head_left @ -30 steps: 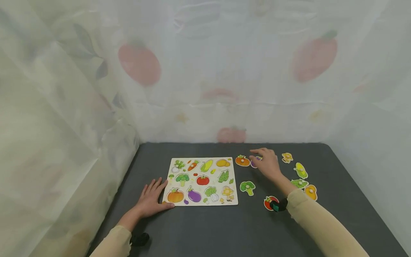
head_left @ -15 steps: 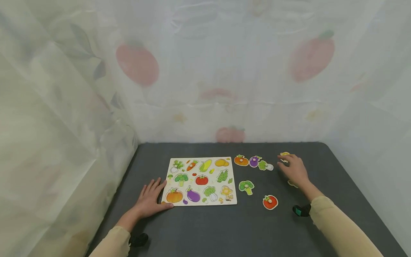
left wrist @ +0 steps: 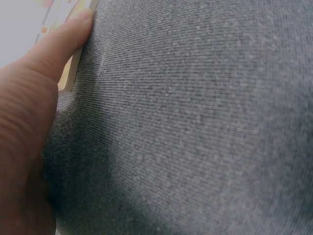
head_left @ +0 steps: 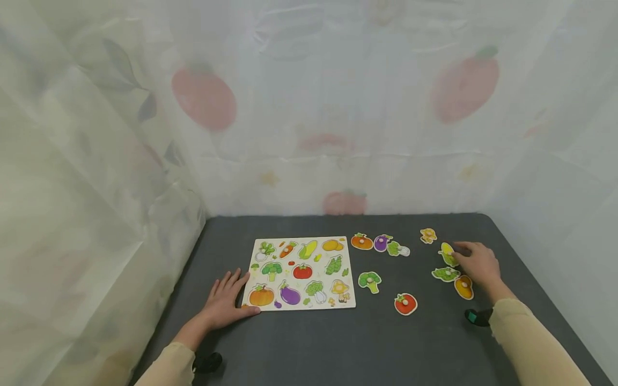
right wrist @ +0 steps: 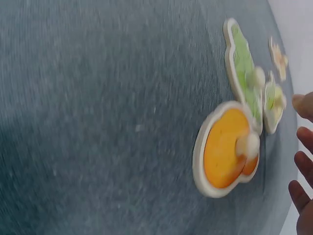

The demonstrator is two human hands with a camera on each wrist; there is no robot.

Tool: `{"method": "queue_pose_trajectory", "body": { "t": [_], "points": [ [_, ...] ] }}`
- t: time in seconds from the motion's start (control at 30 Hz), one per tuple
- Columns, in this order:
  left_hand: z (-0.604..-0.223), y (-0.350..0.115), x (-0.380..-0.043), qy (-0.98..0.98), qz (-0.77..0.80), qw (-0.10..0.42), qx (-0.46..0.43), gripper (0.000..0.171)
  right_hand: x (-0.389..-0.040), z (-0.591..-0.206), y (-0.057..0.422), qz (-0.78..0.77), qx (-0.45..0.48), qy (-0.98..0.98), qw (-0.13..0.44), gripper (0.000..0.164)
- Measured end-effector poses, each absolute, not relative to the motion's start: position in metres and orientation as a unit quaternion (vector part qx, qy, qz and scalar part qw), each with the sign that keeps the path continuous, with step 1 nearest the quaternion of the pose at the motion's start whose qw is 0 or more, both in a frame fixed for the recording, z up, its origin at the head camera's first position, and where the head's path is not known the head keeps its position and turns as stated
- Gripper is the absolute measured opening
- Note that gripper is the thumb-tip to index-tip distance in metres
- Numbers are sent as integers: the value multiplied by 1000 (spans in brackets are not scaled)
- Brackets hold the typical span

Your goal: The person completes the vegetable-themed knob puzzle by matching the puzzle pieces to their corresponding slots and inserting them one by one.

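Note:
My left hand (head_left: 224, 303) lies with fingers spread at the left edge of a white vegetable puzzle board (head_left: 322, 271). Its thumb (left wrist: 73, 32) rests on the board's near edge. Over on the right, my right hand (head_left: 480, 264) is at the corn puzzle piece (head_left: 447, 253), fingertips just beside it. In the right wrist view its fingers (right wrist: 304, 164) are parted and stand off from the corn's knob. Close by lie the pea pod piece (head_left: 445, 274) and the potato piece (head_left: 464, 287), both with knobs.
Between board and right hand lie pumpkin (head_left: 362, 242), eggplant (head_left: 381, 244), cabbage (head_left: 398, 249), broccoli (head_left: 369, 281) and tomato (head_left: 405, 304) pieces. A mushroom piece (head_left: 427, 236) is farther back. The dark table (head_left: 309, 348) ends at a pale printed curtain (head_left: 338, 177).
My right hand has moved right from beside the eggplant, past the mushroom, to the corn; the cabbage, hidden at first, shows. The left hand stays on the board.

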State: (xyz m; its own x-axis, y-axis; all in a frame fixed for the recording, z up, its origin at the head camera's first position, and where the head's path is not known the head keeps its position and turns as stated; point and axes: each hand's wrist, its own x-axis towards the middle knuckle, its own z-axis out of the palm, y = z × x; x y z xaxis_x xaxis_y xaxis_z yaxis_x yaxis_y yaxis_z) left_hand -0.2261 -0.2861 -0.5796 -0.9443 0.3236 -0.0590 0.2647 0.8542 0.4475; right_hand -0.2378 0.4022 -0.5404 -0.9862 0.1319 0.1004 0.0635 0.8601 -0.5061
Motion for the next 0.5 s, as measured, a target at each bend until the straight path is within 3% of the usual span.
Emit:
{"method": "queue_pose_trajectory", "body": {
  "t": [0.27,0.5],
  "points": [
    [-581,-286,-226,958,232,58,161,111,-236,-543,408,272,-51,-960,50,39],
    [-576,-284,-225,962,216,71,152,113,-239,-545,408,271,-56,-960,38,42]
  ]
}}
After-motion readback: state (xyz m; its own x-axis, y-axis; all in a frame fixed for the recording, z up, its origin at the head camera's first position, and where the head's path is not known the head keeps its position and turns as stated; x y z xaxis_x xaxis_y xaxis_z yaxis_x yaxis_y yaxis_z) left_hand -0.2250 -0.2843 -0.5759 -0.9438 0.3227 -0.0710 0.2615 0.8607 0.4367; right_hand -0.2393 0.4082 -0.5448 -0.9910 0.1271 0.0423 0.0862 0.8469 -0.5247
